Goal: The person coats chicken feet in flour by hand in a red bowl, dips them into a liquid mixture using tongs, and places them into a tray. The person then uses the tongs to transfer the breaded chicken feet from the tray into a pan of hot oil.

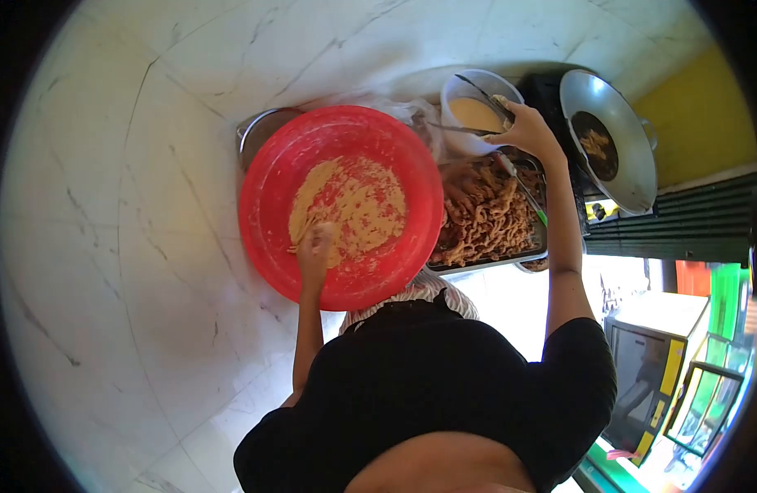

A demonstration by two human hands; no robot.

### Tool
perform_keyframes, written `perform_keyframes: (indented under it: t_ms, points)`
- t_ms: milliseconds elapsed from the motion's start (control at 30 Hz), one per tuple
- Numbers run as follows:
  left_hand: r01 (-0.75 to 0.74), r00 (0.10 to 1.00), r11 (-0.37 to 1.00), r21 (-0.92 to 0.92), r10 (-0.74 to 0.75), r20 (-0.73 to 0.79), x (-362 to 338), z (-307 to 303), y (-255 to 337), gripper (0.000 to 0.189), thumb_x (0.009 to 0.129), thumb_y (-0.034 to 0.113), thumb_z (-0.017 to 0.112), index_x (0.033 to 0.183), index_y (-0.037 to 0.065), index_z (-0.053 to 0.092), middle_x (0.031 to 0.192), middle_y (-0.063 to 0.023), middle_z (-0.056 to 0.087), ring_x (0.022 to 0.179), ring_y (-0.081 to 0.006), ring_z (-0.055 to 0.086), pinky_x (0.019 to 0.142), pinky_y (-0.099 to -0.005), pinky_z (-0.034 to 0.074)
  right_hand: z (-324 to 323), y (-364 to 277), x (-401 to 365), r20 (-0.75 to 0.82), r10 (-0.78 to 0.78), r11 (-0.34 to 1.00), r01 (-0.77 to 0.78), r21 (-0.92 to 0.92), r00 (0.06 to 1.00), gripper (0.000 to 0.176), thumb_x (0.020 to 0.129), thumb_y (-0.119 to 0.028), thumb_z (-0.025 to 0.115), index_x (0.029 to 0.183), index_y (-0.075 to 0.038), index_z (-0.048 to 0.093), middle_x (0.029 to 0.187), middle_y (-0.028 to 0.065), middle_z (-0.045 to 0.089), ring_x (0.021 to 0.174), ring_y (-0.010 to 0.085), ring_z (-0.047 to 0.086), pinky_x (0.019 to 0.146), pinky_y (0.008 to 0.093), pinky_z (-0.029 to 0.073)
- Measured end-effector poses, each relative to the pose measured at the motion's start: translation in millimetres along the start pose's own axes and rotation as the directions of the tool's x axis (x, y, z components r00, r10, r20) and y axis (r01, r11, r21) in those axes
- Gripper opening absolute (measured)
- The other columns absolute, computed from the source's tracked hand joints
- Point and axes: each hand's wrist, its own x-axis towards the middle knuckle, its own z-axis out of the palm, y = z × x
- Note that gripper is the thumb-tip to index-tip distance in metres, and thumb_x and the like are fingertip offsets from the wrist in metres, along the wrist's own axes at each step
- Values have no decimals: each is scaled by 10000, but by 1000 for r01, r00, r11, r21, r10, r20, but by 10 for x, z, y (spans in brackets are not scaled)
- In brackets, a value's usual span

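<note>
Red basin (267, 189) holds yellow batter (358, 205); metal tray (485, 264) holds fried strips (485, 214).

One red basin (259, 205) of batter, one white tub (449, 107), one wok (633, 177), one metal tray (477, 264) of fried pieces too many to count, one steel pot (259, 135) partly hidden, one green-handled utensil (530, 197), two hands, left hand (315, 244), right hand (522, 127)

No readable text or labels
</note>
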Motion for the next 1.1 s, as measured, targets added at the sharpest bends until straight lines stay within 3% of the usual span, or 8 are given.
perform_keyframes:
  t_ms: [133, 300, 633, 700, 800, 933, 1000, 1100]
  points:
    - [81, 901, 996, 47, -94, 423, 109, 623, 376, 392, 814, 256, 574, 1101, 0, 500, 987, -106, 585, 883, -166, 564, 793, -268, 419, 164, 181, -59, 60, 73, 982, -61, -178, 996, 759, 515, -294, 752, 1159, -12, 469, 955, 204, 579, 906, 335, 550, 760, 380, 448]
    - [-266, 776, 920, 287, 28, 630, 120, 1314, 538, 701, 744, 434, 611, 1210, -31, 371, 1100, -224, 516, 1008, -317, 526, 868, -354, 395, 655, 546, 138, 187, 71, 954, -12, -299, 980, 737, 571, -287, 721, 1194, -29, 425, 1013, 192, 544, 963, 343, 510, 806, 389, 426]
    - [-143, 780, 887, 438, -172, 602, 78, 1565, 548, 758, 750, 451, 596, 1248, -38, 302, 1155, -279, 450, 1093, -357, 452, 895, -381, 371, 856, 220, -137, -276, -158, 978, 189, 87, 948, 514, 701, -173, 639, 1163, -26, 468, 1072, 215, 465, 957, 392, 490, 821, 418, 407]
    - [-87, 788, 883, 462, -222, 574, 123, 1609, 581, 751, 753, 471, 582, 1252, -17, 305, 1153, -265, 458, 1096, -352, 449, 896, -383, 366, 896, 109, -201, -298, -92, 959, 165, 229, 950, 362, 741, -114, 616, 1082, -20, 538, 1021, 149, 514, 864, 242, 550, 723, 303, 447]
    - [-122, 853, 899, 421, -122, 507, 165, 1636, 550, 700, 766, 466, 571, 1230, -9, 349, 1150, -242, 469, 1083, -336, 461, 891, -373, 371, 837, -321, -320, -160, -13, 750, 115, 651, 987, 228, 772, -61, 591, 991, 2, 587, 936, 104, 564, 784, 159, 567, 673, 252, 448]
    - [-203, 852, 926, 317, 8, 523, 150, 1258, 433, 610, 785, 445, 560, 1171, -4, 414, 1072, -196, 524, 985, -302, 528, 832, -349, 419, 1238, -634, -375, -33, -42, 666, 52, 744, 999, 152, 774, -88, 611, 907, -15, 631, 797, 70, 599, 697, 137, 561, 600, 280, 457]
    - [-26, 872, 994, 108, -30, 488, 128, 918, 415, 525, 810, 381, 557, 1141, -11, 444, 1067, -149, 531, 990, -242, 526, 840, -322, 411, 1559, -768, -364, 85, -130, 667, 24, 745, 988, 150, 774, -112, 616, 892, -22, 633, 784, 75, 600, 678, 136, 556, 588, 279, 446]
    - [-26, 954, 998, 58, 7, 300, 120, 252, -29, 365, 840, 263, 535, 1078, -11, 495, 1036, -121, 541, 943, -200, 544, 815, -299, 420, 2040, -1048, -308, 386, -261, 845, 17, 534, 885, 139, 776, -153, 616, 813, -20, 631, 754, 94, 594, 642, 157, 543, 583, 276, 418]
